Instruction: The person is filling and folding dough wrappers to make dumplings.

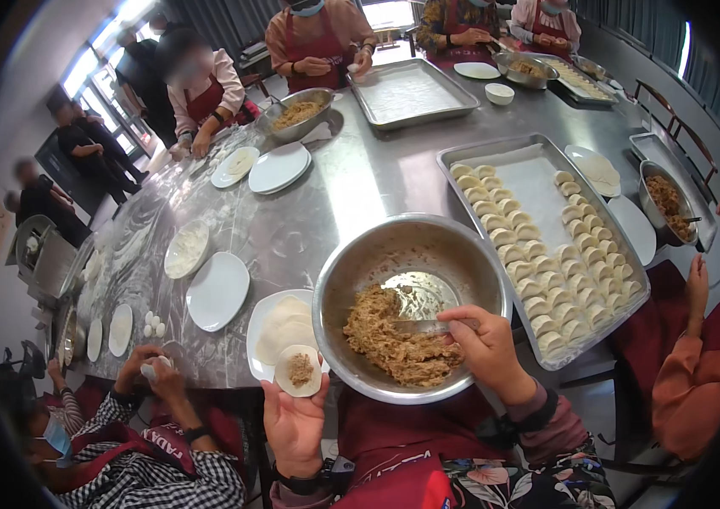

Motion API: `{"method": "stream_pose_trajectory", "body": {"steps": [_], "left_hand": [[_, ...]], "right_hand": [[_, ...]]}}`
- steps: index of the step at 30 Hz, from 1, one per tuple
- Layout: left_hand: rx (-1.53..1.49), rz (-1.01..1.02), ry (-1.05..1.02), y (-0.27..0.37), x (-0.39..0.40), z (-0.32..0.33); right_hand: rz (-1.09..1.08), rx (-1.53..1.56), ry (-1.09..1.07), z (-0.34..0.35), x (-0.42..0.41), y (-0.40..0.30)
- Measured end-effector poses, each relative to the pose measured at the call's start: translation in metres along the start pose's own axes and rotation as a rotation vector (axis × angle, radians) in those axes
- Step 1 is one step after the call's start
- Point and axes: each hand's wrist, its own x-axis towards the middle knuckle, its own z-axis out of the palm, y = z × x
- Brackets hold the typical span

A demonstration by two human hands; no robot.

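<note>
On the open palm and fingers of my left hand [295, 420] lies a round dough wrapper [298, 371] with a mound of minced filling on its middle. My right hand [484, 347] grips the handle of a metal spoon or spreader [427, 326], whose far end is in the brown filling [392, 343]. That filling lies along the left and near side of a large steel bowl [411, 223] in front of me. Left of the bowl, a white plate [257, 327] holds stacked wrappers [283, 327], partly behind the wrapper in my hand.
A steel tray [487, 226] with rows of dumplings [567, 280] stands right of the bowl. White plates [218, 291] and a plate of flour or dough [187, 249] stand left. People work around the steel table [360, 165]; one co-worker's hands [159, 375] are close at left, another person sits at right.
</note>
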Motion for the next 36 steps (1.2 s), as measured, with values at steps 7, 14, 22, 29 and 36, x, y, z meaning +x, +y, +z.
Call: {"method": "stream_pose_trajectory", "body": {"steps": [7, 14, 22, 29, 36], "left_hand": [[0.049, -0.011, -0.007, -0.006, 0.0, 0.011], [0.088, -0.127, -0.071, -0.021, 0.003, 0.028], [0.027, -0.139, -0.155, -0.018, -0.001, 0.039], [0.025, -0.126, -0.151, -0.015, -0.004, 0.036], [0.038, -0.095, -0.124, -0.012, -0.004, 0.027]], "right_hand": [[0.053, 0.268, 0.011, -0.008, 0.001, -0.007], [-0.146, 0.301, -0.139, -0.004, -0.017, -0.028], [-0.944, -0.533, -0.28, 0.02, -0.027, -0.034], [-1.098, -0.852, -0.34, 0.026, -0.039, -0.04], [-0.182, 0.153, -0.26, 0.024, -0.033, -0.043]]}}
